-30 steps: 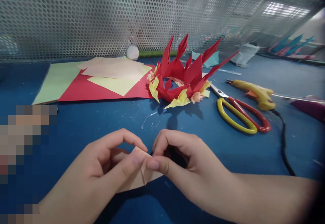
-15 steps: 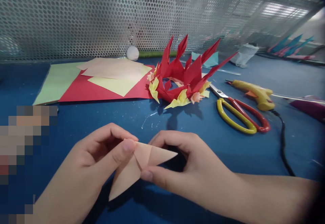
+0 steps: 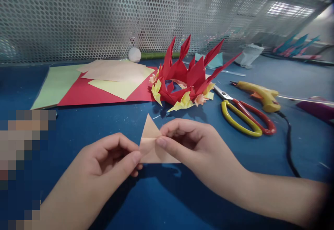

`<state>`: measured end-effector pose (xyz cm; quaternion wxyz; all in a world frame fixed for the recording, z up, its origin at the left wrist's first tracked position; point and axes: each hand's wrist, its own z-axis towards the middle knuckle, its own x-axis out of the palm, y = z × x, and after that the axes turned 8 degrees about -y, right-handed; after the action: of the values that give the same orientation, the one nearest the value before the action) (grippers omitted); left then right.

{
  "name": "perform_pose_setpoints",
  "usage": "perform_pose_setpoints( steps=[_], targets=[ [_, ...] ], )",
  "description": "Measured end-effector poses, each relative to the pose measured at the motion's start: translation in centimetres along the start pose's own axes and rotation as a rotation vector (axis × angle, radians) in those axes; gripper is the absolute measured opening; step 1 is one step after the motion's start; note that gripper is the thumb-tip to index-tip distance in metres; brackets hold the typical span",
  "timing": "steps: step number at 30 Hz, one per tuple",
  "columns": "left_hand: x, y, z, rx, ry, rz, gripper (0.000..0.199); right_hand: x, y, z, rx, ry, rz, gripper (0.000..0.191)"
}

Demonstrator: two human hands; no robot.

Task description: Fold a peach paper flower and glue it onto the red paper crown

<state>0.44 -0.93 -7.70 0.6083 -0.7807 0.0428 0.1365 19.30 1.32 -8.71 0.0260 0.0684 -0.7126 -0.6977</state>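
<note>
A small folded piece of peach paper [image 3: 149,143] is held up between both hands over the blue table, one point up and a straight edge along the bottom. My left hand [image 3: 109,169] pinches its lower left corner between thumb and fingers. On the other side, my right hand [image 3: 193,144] grips the right part with thumb in front and fingers behind, hiding that end. Beyond the hands stands a red folded-paper crown [image 3: 182,77] with tall spikes and yellow and peach paper flowers round its base.
Scissors [image 3: 242,118] with yellow and red handles lie right of the crown, beside a yellow glue gun [image 3: 261,96] with a black cord. Peach sheets [image 3: 112,70] rest on red [image 3: 75,94] and green paper [image 3: 56,82] at left. A perforated metal screen [image 3: 104,17] closes the back.
The folded paper has been turned, so a point now faces up and a straight edge lies below. My right hand has shifted up to its right side; the left pinches its lower left corner.
</note>
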Motion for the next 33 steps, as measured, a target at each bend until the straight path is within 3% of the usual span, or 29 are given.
perform_pose_setpoints(
  steps=[4, 8, 12, 15, 18, 21, 23, 24, 28, 33],
  targets=[
    [0.3, 0.0, -0.4, 0.004, 0.061, -0.026, 0.009, 0.1, 0.3, -0.4, -0.107, 0.065, -0.126, 0.01],
    [0.3, -0.1, -0.3, -0.124, 0.092, -0.04, 0.017, 0.1, 0.2, -0.8, -0.156, 0.065, -0.137, 0.006],
    [0.5, -0.6, -0.4, -0.149, -0.018, -0.114, 0.024, 0.1, -0.1, -0.9, -0.056, 0.038, 0.012, 0.033],
    [0.3, -0.4, -0.7, -0.13, -0.055, -0.078, 0.031, 0.0, -0.1, -0.3, 0.053, 0.043, 0.074, 0.022],
    [-0.5, 0.7, -0.7, 0.141, -0.038, 0.119, 0.029, -0.5, 0.2, 0.4, 0.087, 0.106, -0.045, 0.004],
    [-1.3, 2.2, -0.3, 0.765, 0.021, 0.454, 0.005, -1.1, 0.2, 0.7, -0.023, 0.183, -0.263, 0.012],
    [-1.5, 3.4, -0.2, 1.145, 0.058, 0.604, 0.015, -1.4, -0.1, 0.8, -0.204, 0.217, -0.396, 0.017],
    [-1.4, 3.9, -0.2, 1.257, 0.017, 0.662, 0.023, -1.5, -0.3, 0.8, -0.294, 0.226, -0.443, 0.017],
    [-1.0, 6.3, -0.8, 1.5, -0.075, 0.801, 0.026, -1.6, -1.0, 0.6, -0.48, 0.166, -0.565, 0.013],
    [-1.7, 8.5, -1.0, 1.533, 0.02, 0.929, 0.04, -1.8, -0.9, -0.1, -0.463, 0.077, -0.819, 0.032]
  ],
)
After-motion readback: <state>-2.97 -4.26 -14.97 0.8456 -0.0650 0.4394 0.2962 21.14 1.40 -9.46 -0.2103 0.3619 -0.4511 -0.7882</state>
